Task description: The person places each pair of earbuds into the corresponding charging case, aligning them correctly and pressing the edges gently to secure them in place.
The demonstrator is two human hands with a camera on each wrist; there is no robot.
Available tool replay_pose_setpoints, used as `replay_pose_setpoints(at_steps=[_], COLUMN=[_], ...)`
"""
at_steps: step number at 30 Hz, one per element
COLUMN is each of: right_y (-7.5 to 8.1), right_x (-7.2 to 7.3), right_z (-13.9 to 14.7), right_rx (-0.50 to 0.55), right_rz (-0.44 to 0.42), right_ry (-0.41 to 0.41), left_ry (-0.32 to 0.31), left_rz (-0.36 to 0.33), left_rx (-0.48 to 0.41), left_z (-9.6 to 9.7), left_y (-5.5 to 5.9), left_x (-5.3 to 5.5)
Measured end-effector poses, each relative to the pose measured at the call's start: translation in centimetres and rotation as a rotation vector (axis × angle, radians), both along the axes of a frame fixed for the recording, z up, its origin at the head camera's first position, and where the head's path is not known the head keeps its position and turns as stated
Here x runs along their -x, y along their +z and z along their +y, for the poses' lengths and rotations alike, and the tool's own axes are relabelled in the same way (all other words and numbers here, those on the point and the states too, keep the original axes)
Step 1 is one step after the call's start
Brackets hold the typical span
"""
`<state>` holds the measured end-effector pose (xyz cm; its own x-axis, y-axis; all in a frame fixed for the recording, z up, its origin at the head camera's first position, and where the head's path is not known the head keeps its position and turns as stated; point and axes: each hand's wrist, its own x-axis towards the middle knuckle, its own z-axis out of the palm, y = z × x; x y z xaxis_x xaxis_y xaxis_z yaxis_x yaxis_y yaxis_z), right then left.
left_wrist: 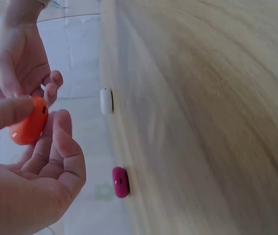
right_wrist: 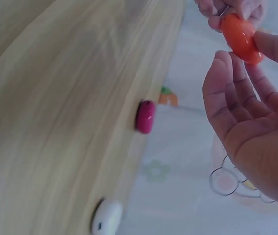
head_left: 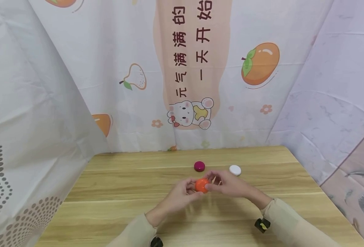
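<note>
A glossy orange round case (head_left: 202,185) with a small dark slot in its side is held above the table between both hands. My left hand (head_left: 178,196) pinches it from the left, thumb on one face and fingers on the other. From the right, my right hand (head_left: 231,184) grips it too, with the thumb across its face in the right wrist view. Beyond the hands lie two similar cases, a magenta one (head_left: 199,166) and a white one (head_left: 235,170). Both show small dark slots in the wrist views.
The wooden table (head_left: 123,192) ends at a printed curtain (head_left: 132,113) behind it. More hanging cloth (head_left: 31,103) closes off the left, and a pale sheet (head_left: 330,103) the right.
</note>
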<state>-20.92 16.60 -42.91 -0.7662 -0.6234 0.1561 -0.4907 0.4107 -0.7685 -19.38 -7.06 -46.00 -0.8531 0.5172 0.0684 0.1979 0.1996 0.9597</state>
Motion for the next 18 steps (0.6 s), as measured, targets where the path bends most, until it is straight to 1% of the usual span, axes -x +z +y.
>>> replay_pose_setpoints(at_steps=[2, 4, 6, 8, 13, 16, 18], right_y=[-0.4, -1.0, -1.5, -2.2, -3.8, -4.7, -5.3], right_x=[0.3, 0.6, 0.9, 1.3, 2.4, 3.2, 3.6], right_z=[0.3, 0.6, 1.1, 1.5, 2.1, 2.1, 2.0], right_rx=[0.005, 0.021, 0.036, 0.05, 0.104, 0.147, 0.157], right_rz=[-0.003, -0.047, -0.111, -0.173, -0.268, -0.304, -0.317], right_ry=[-0.031, -0.056, -0.091, -0.132, -0.263, -0.339, -0.382], left_ry=[-0.001, 0.001, 0.008, 0.016, 0.039, 0.05, 0.057], left_rz=[-0.029, -0.053, -0.054, -0.045, 0.04, 0.05, 0.024], left_rx=[0.0, 0.01, 0.041, 0.081, 0.179, 0.18, 0.175], left_z=[0.5, 1.1, 1.8, 2.6, 4.9, 6.0, 6.4], left_y=[-0.3, -0.6, -1.0, -1.4, -2.5, -3.3, -3.6], left_x=[0.2, 0.5, 0.9, 1.4, 3.3, 4.5, 5.1])
